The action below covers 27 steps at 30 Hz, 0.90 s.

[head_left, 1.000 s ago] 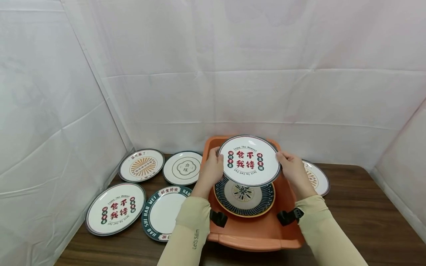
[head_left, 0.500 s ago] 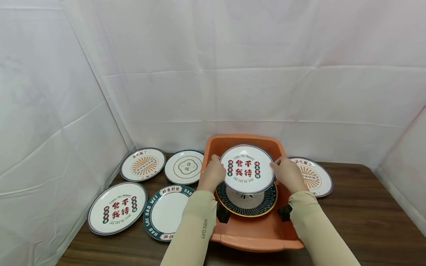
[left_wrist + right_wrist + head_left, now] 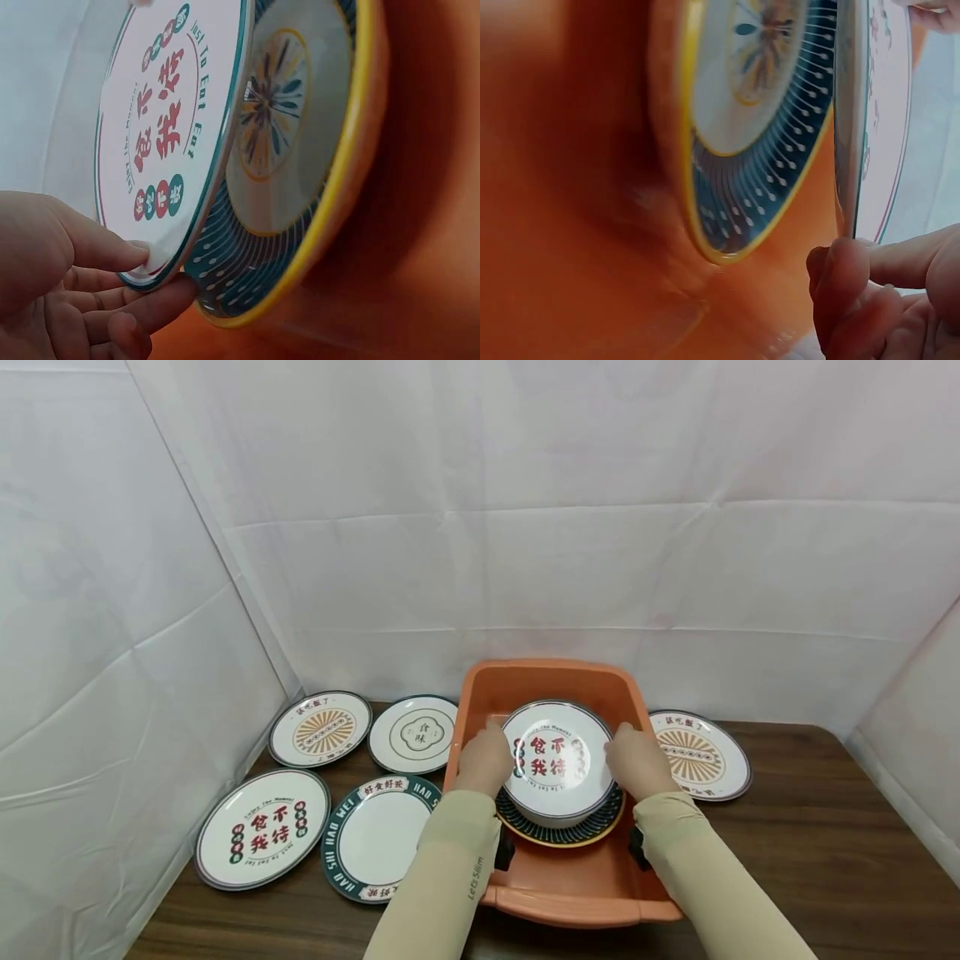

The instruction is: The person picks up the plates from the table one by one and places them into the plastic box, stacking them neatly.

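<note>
A white plate [image 3: 557,760] with red characters is held level between both hands over an orange basin [image 3: 570,906]. My left hand [image 3: 483,760] pinches its left rim, thumb on top and fingers beneath, as the left wrist view shows. On the opposite rim, my right hand [image 3: 639,762] pinches it the same way. Below it in the basin lies a patterned plate [image 3: 562,837] with a dark blue band and yellow rim. In the left wrist view the white plate [image 3: 169,142] overlaps the patterned plate [image 3: 300,150]; in the right wrist view a gap shows between them.
Left of the basin lie a sunburst plate [image 3: 321,729], a plate with a central emblem [image 3: 414,735], another red-character plate [image 3: 262,831] and a green-rimmed plate [image 3: 378,839]. A second sunburst plate [image 3: 697,756] lies right of it on the wooden table [image 3: 825,827]. White cloth [image 3: 555,568] hangs behind.
Both hands have lowered the white plate into the basin, toward the patterned plate, which it now covers more in the head view. Both hands keep their hold on the rim.
</note>
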Motion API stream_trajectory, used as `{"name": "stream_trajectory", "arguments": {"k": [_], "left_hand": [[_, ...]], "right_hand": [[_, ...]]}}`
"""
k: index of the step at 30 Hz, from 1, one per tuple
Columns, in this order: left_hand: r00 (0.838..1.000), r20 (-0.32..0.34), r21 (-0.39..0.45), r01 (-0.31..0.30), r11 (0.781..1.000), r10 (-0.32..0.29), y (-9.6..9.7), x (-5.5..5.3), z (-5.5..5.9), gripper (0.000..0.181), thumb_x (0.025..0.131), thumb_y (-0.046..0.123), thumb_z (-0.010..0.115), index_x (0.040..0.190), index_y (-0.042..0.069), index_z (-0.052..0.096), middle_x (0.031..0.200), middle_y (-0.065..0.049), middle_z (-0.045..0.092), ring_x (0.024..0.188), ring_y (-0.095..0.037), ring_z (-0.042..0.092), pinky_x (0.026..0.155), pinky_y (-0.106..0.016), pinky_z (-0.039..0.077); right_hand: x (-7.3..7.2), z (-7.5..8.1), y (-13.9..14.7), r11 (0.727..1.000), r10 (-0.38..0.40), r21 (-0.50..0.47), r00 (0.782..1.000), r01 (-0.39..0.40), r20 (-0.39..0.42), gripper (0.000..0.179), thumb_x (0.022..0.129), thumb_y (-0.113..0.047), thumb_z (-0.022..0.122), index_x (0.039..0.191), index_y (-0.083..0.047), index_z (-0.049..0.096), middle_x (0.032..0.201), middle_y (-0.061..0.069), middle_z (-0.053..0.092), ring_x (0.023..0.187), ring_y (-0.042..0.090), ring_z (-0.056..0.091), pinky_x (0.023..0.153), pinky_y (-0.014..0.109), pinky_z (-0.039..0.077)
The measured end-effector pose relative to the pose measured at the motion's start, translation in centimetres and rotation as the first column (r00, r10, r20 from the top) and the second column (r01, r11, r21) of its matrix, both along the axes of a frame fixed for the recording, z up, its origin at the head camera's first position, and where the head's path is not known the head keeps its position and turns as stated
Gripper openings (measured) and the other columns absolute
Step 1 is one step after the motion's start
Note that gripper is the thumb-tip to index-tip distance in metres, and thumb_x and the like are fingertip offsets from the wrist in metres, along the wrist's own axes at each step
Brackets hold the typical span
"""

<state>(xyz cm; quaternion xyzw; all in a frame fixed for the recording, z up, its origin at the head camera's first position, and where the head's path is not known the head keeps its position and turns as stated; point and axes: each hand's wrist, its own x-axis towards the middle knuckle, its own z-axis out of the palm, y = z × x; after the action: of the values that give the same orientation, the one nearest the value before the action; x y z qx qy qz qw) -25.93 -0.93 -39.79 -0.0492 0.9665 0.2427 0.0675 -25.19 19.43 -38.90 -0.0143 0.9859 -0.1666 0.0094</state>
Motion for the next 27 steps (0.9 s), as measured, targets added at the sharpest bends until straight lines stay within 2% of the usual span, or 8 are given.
{"name": "stream_trajectory", "arguments": {"k": [4,7,10,16,21,27], "left_hand": [[1.0,0.014,-0.033,0.01,0.999,-0.009,-0.1,0.2,-0.1,0.038,0.09,0.013,0.061,0.122,-0.002,0.048,0.08,-0.01,0.054,0.068,-0.022,0.055,0.069,-0.035,0.052],[1.0,0.02,-0.069,0.022,0.997,-0.02,0.0,0.4,-0.2,0.026,0.09,0.014,0.06,0.11,0.0,0.052,0.078,-0.009,0.053,0.066,-0.021,0.054,0.066,-0.034,0.052],[0.999,0.012,-0.101,0.035,0.994,-0.034,0.1,0.5,-0.4,0.02,0.091,0.014,0.059,0.104,0.0,0.055,0.078,-0.009,0.054,0.065,-0.021,0.055,0.063,-0.035,0.052],[0.997,-0.015,-0.176,0.071,0.982,-0.075,0.5,0.5,-1.0,0.015,0.091,0.013,0.059,0.098,0.001,0.064,0.078,-0.008,0.058,0.067,-0.019,0.057,0.063,-0.033,0.053],[0.997,-0.032,-0.226,0.067,0.972,-0.076,0.7,0.5,-1.0,0.015,0.09,0.015,0.059,0.096,0.002,0.066,0.079,-0.008,0.058,0.067,-0.018,0.057,0.066,-0.033,0.053],[0.997,-0.032,-0.237,0.056,0.97,-0.065,0.7,0.5,-1.0,0.017,0.09,0.015,0.06,0.099,0.003,0.067,0.084,-0.008,0.06,0.07,-0.018,0.057,0.068,-0.033,0.053]], "right_hand": [[0.0,-0.6,-0.3,0.994,0.047,0.105,0.998,-0.044,-0.029,0.028,0.093,-0.008,0.045,0.102,0.019,0.048,0.075,0.02,0.057,0.07,0.031,0.059,0.065,0.044,0.05],[0.1,-0.8,-0.7,0.988,0.042,0.152,0.999,-0.041,-0.001,0.026,0.093,-0.005,0.042,0.101,0.018,0.05,0.076,0.019,0.058,0.071,0.03,0.06,0.066,0.046,0.05],[0.3,-0.9,-1.0,0.989,0.023,0.143,0.999,-0.03,0.049,0.024,0.092,-0.004,0.04,0.101,0.016,0.051,0.077,0.018,0.058,0.07,0.028,0.059,0.065,0.045,0.05],[0.4,-1.2,-1.4,0.993,-0.009,0.122,0.986,-0.012,0.165,0.016,0.091,-0.002,0.045,0.093,0.009,0.056,0.074,0.012,0.055,0.065,0.023,0.053,0.059,0.035,0.046],[0.2,-1.5,-1.5,0.992,-0.028,0.129,0.984,0.005,0.175,0.015,0.091,-0.003,0.046,0.093,0.008,0.056,0.075,0.012,0.055,0.065,0.023,0.053,0.059,0.035,0.045],[-0.1,-1.8,-1.4,0.993,-0.037,0.119,0.981,0.014,0.189,0.015,0.091,-0.004,0.045,0.092,0.007,0.055,0.074,0.012,0.055,0.065,0.023,0.053,0.058,0.035,0.045]]}}
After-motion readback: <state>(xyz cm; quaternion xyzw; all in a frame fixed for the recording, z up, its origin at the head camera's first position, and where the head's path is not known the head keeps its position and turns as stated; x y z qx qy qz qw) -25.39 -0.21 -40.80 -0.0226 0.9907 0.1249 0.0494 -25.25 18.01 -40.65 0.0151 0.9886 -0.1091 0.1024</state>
